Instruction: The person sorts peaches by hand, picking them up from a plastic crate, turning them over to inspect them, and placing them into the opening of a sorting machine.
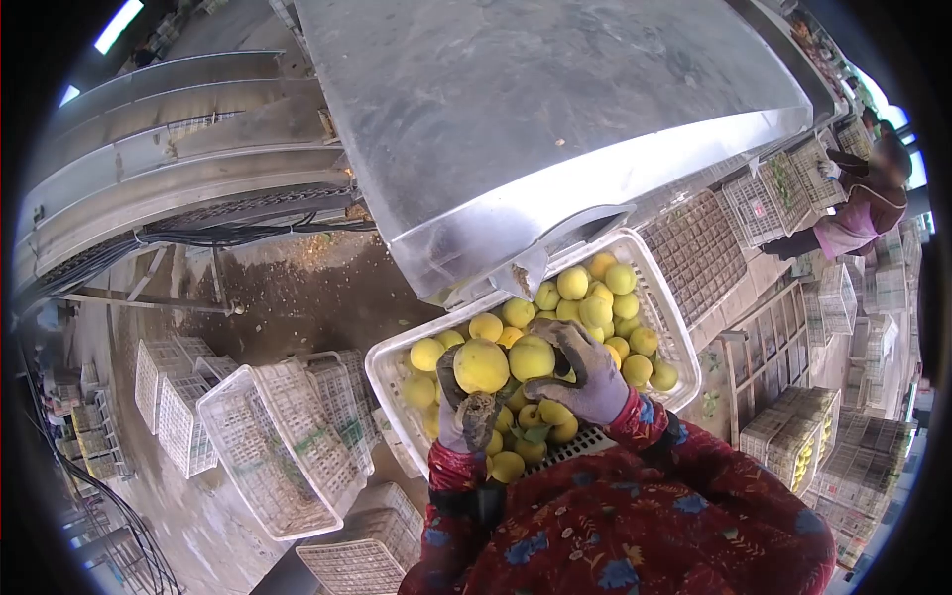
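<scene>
My left hand (pixel 464 415), in a grey glove with dirt-dark fingers, is closed around a large yellow peach (pixel 481 366). My right hand (pixel 593 381), gloved the same way, has its fingers curled around another yellow peach (pixel 532 357). Both hands are above a white plastic crate (pixel 684 342) in front of me. Inside lie many loose yellow peaches (pixel 596 310), some greenish and some more orange, with a few green leaves among them. The slotted floor of the crate shows near my body.
A metal chute (pixel 565 119) slopes down to the crate's far edge. White crates (pixel 268 446) stand stacked at left, and filled crates (pixel 793 436) at right. Another person (pixel 861 198) handles crates at upper right. Cables (pixel 198 236) run along the metal frame at left.
</scene>
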### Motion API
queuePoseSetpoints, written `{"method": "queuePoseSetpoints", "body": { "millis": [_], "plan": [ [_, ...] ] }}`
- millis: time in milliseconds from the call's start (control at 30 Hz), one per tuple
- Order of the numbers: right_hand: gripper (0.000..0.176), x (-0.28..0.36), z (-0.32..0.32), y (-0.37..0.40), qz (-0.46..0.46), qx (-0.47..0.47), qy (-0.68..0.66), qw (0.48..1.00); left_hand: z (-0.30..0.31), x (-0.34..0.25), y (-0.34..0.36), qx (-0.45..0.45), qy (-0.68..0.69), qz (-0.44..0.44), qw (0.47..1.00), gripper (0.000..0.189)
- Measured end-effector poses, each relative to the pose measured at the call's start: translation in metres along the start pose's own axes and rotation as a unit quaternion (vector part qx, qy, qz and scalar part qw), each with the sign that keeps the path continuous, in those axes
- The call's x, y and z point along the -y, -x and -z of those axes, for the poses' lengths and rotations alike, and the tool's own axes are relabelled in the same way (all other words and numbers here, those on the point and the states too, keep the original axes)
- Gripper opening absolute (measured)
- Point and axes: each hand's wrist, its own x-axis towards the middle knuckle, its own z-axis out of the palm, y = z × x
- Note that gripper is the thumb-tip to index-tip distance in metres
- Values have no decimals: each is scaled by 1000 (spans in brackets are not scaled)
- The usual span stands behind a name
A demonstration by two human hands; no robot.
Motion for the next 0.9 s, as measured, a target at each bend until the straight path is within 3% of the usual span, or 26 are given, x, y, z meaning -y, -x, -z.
{"method": "queuePoseSetpoints", "body": {
  "millis": [100, 133, 200, 267, 333, 433, 500, 600, 633, 733, 767, 800, 867, 900],
  "plan": [
    [68, 2, 0, -22, -40, -125, 29, 991, -1, -11, -2, 10, -41, -16, 999, 70],
    [62, 1, 0, -38, -87, -135, 1, 987, -4, -14, -4, 30, -41, -28, 998, 69],
    [56, -24, -8, -82, -100, -109, 152, 977, -7, -15, -5, 50, -65, -47, 996, 70],
    [55, -47, -20, -99, 30, -157, 255, 954, -13, -15, -13, 56, -116, -64, 990, 74],
    [53, -38, -16, -100, 74, -178, 220, 956, -23, -23, -17, 47, -241, -136, 960, 74],
    [55, -1, 15, -60, 52, -125, 5, 991, -21, -23, -23, 37, -310, -176, 933, 74],
    [62, 11, 4, -39, 86, -56, 7, 995, -23, -17, -25, 33, -326, -188, 926, 74],
    [64, 17, -7, -23, -4, -21, -5, 1000, -23, -2, -32, 53, -382, -222, 895, 69],
    [63, 18, -9, -23, -54, -18, -13, 998, -21, -4, -31, 52, -379, -177, 907, 74],
    [62, 5, -14, -46, -22, -123, 8, 992, -15, -30, -19, -16, -370, -131, 920, 73],
    [55, 4, -12, -62, -118, -111, -7, 987, 3, -38, -15, -62, -478, -122, 868, 71],
    [52, -15, -13, -80, -47, -128, 103, 985, 25, -46, -15, -82, -614, -159, 769, 67],
    [45, -65, -27, -105, 97, -154, 312, 932, 58, -41, -19, -121, -844, -69, 519, 73],
    [42, -56, -21, -105, 98, -176, 278, 939, 74, -27, -25, -127, -869, -33, 477, 75]
  ]
}}
